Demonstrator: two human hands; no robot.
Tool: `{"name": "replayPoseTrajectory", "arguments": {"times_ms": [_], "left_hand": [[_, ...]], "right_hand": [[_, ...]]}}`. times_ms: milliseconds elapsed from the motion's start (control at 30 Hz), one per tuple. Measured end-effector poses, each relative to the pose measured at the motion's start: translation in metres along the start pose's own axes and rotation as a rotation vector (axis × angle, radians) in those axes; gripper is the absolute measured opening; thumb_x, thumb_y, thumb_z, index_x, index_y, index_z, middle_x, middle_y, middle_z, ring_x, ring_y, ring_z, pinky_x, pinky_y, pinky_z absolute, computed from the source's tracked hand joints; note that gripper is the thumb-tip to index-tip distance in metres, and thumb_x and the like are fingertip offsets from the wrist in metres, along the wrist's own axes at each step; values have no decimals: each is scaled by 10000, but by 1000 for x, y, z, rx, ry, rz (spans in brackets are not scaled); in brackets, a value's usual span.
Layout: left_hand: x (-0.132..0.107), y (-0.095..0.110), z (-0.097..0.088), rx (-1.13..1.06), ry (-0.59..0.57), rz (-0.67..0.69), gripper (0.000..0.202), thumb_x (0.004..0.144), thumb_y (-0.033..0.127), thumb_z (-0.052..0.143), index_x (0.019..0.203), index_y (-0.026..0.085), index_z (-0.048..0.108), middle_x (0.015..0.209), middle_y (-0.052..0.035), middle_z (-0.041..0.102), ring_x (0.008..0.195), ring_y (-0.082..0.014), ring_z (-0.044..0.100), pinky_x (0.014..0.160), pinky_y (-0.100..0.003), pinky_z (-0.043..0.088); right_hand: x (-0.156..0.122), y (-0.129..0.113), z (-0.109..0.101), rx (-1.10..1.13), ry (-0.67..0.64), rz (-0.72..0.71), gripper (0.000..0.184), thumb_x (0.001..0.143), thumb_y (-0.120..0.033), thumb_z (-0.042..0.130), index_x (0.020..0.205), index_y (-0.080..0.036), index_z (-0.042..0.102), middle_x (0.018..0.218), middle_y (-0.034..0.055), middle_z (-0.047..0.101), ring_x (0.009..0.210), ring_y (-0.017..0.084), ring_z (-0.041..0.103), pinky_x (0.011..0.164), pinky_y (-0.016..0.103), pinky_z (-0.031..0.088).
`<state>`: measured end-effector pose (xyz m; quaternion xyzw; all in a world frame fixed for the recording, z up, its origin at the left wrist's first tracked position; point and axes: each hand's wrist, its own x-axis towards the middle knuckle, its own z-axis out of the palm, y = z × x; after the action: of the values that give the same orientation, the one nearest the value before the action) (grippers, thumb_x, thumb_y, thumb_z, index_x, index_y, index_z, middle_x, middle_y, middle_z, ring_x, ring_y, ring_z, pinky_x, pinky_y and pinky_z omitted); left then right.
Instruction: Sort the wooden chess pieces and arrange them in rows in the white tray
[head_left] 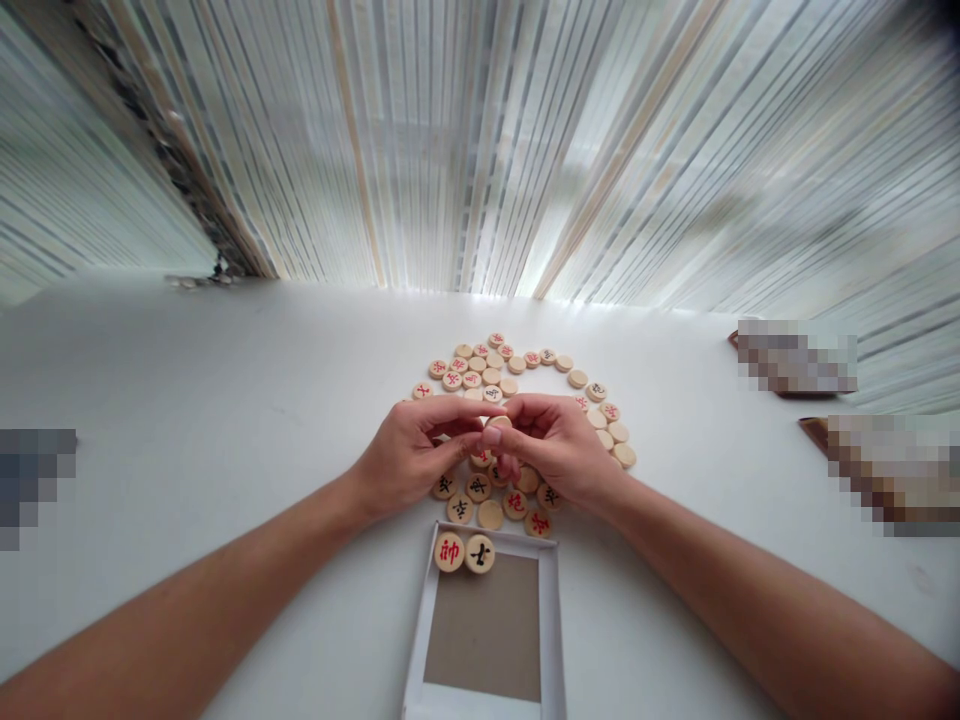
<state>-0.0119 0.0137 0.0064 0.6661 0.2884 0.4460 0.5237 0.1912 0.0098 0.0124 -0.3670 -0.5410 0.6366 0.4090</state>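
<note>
My left hand (426,442) and my right hand (551,440) meet over a spread of wooden xiangqi pieces. Between their fingertips they pinch one round xiangqi piece (498,424), whose marking I cannot make out. Under and around the hands lie several loose pieces, some with red or black characters up, others plain side up. Close below the hands stands a shallow white box (551,620) with a grey-brown bottom. In its upper left corner sit a red-marked piece (449,552) and a black-marked piece (480,554), side by side.
The pieces stand on a white table (225,420). Striped string curtains (420,150) hang along its far edge. Two brown-edged objects (814,432), partly blurred out, lie at the right. A blurred dark object (34,480) is at the left edge.
</note>
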Motion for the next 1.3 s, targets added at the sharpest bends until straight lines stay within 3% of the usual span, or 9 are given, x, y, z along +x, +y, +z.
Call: {"name": "replayPoseTrajectory", "arguments": {"times_ms": [433,667,833,1067,1200,1300], "left_hand": [[-1,-2,-1,-64,-1,-61,272,915,247,789,1174,164,796,910,-77,809,815,-202,778,771,-292,654],[0,-4,-2,-120,7,-72,290,917,220,782,1200,161,795,900,-70,801,792,-165,752,751,-250,625],[3,-4,-3,-179,25,-60,279,909,211,792,1184,164,801,902,-59,799,780,-145,739,732,-228,612],[4,-2,-1,-117,36,-23,272,922,196,764,1190,185,810,1084,-89,799,837,-155,741,752,-249,630],[3,-2,-1,-72,48,15,282,924,155,741,1194,191,812,1075,-86,781,888,-159,734,760,-238,621],[3,-2,-3,-84,52,-13,311,931,164,726,1234,188,792,1043,-81,777,863,-154,729,741,-235,610]], "right_hand": [[-1,-2,0,38,-61,23,328,812,-489,890,876,-182,790,762,33,794,609,179,761,555,260,638],[-1,2,-2,155,-108,36,306,924,-466,800,1002,-170,812,800,57,812,657,166,786,603,243,661],[1,5,-2,207,-115,30,350,952,-490,764,954,-143,813,799,85,814,638,161,778,622,251,667],[2,6,-1,220,-55,-3,359,938,-504,775,959,-148,823,756,74,803,608,161,765,556,229,633],[2,8,0,155,-8,-35,299,899,-456,830,961,-164,827,699,39,783,613,150,759,595,232,643],[1,8,0,91,18,-95,224,883,-375,859,1000,-185,830,767,36,803,668,144,763,651,243,650]]}}
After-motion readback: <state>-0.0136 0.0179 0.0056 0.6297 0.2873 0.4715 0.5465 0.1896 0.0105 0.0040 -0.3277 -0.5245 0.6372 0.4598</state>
